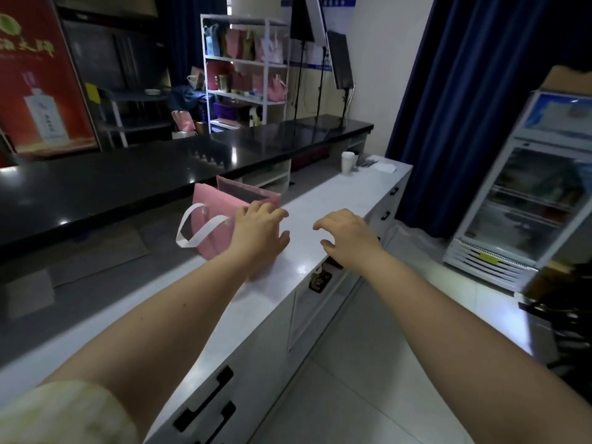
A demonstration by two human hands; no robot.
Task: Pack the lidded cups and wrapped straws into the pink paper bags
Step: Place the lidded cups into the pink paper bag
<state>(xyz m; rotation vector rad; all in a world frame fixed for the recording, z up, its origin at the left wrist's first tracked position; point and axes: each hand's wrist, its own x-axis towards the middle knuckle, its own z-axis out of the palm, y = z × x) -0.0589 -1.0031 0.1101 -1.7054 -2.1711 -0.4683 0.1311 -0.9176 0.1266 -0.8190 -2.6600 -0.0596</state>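
A pink paper bag (214,219) with white handles stands open on the white counter (320,200), and a second pink bag (253,192) stands right behind it. My left hand (261,230) hovers at the near bag's right side with loosely curled fingers and holds nothing. To its right, my right hand (347,237) floats above the counter's front edge, fingers relaxed and empty. A white lidded cup (348,161) stands at the counter's far end beside white wrapped items (382,167) that are too blurred to identify.
A black raised countertop (160,168) runs behind the white counter. A glass-door fridge (528,200) stands at the right. White shelves (246,68) with more bags stand at the back. Drawers with black handles (208,402) line the counter's front.
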